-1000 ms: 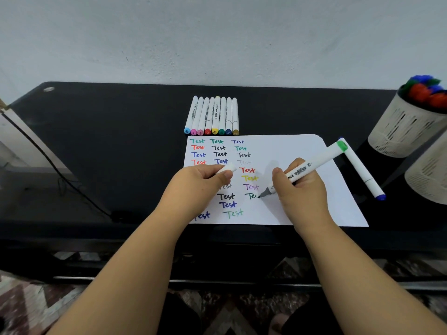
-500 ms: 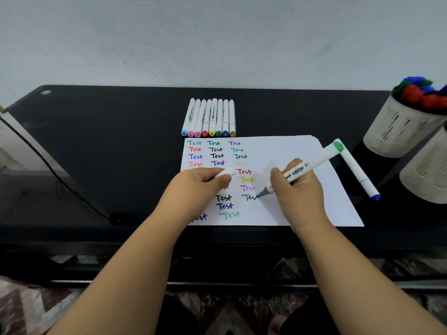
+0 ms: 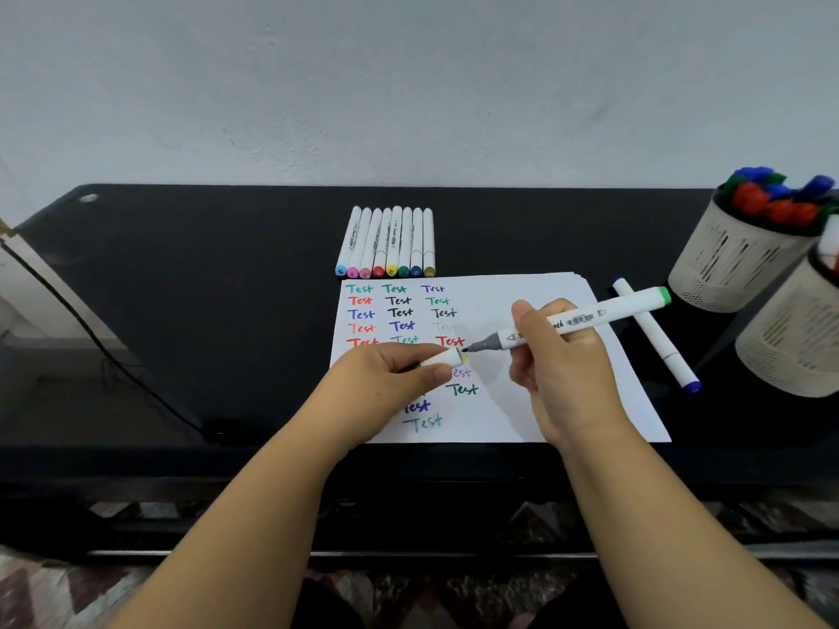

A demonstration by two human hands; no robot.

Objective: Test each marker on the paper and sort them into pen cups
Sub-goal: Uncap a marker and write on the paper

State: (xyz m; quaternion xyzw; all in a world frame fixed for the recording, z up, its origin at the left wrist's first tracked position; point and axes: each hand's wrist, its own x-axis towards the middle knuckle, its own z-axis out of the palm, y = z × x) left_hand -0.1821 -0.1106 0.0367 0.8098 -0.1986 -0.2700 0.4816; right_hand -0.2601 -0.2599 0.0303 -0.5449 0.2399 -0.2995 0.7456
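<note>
Marker (image 3: 585, 319) uncapped, lifted off the paper (image 3: 535, 356), tip aimed left at the cap (image 3: 442, 359). Right hand (image 3: 560, 356) grips marker mid-barrel; left hand (image 3: 386, 379) pinches cap over paper's left half. Spare marker (image 3: 656, 335) lies just right of paper. Row of eight markers (image 3: 386, 242) behind paper. Two cups (image 3: 735, 261) far right of paper on tabletop (image 3: 204, 288), nearest holding markers.
</note>
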